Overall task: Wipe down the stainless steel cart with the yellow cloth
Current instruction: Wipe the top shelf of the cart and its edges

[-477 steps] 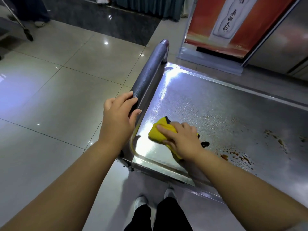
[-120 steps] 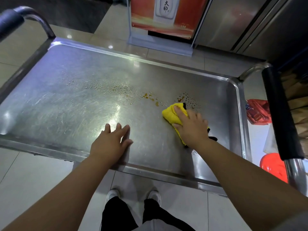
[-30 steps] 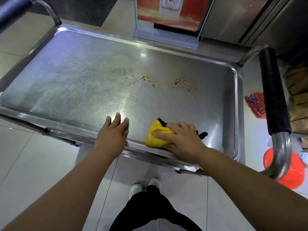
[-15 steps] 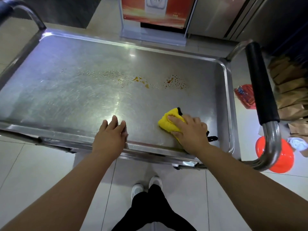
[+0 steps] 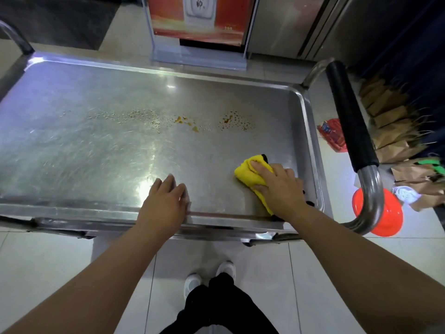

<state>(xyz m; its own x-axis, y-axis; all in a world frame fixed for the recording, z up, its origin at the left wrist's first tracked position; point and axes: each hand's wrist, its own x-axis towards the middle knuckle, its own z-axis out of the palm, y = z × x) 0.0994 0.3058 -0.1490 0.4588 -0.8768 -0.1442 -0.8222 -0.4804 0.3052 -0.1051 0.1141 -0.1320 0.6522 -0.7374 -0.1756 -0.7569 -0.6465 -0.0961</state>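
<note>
- On the steel cart top, seen from my head camera looking down, I see both bare hands at the near edge.
- My right hand lies over a bunched yellow cloth, fingers curled over its top and thumb against its near side, pressing it to the metal. The cloth sits in the near right part of the tray, close to the raised right rim.
- My left hand rests flat on the tray beside the near rim, fingers straight and together, holding nothing. It is well apart from the cloth.
- Orange-brown spots and a band of fine droplets run across the middle of the tray, beyond both hands and apart from the cloth.
- A black-padded handle on a bent steel tube stands at the cart's right end.
- On the tiled floor to the right I see an orange round object, brown paper bags and a red packet.
- Beyond the cart stands a red and white sign.
- Below, white shoes and dark trousers show.
</note>
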